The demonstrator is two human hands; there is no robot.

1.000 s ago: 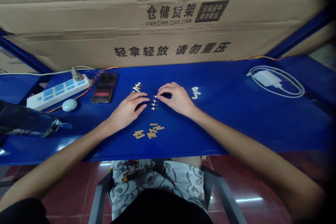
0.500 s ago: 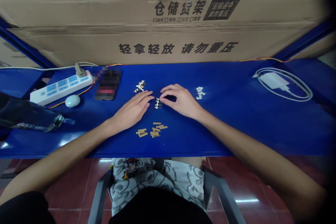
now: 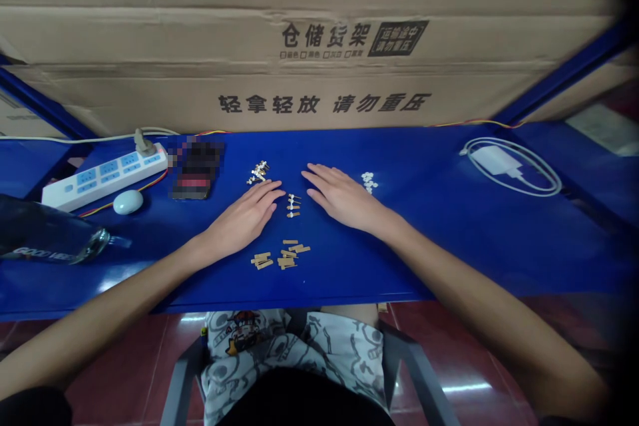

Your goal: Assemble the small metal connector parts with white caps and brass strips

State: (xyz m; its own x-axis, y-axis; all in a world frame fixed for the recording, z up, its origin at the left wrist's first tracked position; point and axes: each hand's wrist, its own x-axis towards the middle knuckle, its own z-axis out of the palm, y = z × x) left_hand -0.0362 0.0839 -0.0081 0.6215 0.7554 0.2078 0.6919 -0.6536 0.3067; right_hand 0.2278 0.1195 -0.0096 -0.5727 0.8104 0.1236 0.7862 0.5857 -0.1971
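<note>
Right between my hands, a short row of tiny metal pins with pale heads [image 3: 293, 206] sits on the blue steel shelf [image 3: 379, 273], just clear of my fingers. My left hand [image 3: 242, 218] and right hand [image 3: 344, 200] lie flat and open, gripping nothing. These pins look feather-light, stiff and quick to roll, so I'd pinch one by its head with my fingertips. Up past my left fingers there's a small heap of similar pins [image 3: 258, 172], below sit flat tan strips [image 3: 280, 253], and by my right hand lie small white bits [image 3: 369, 180].
</note>
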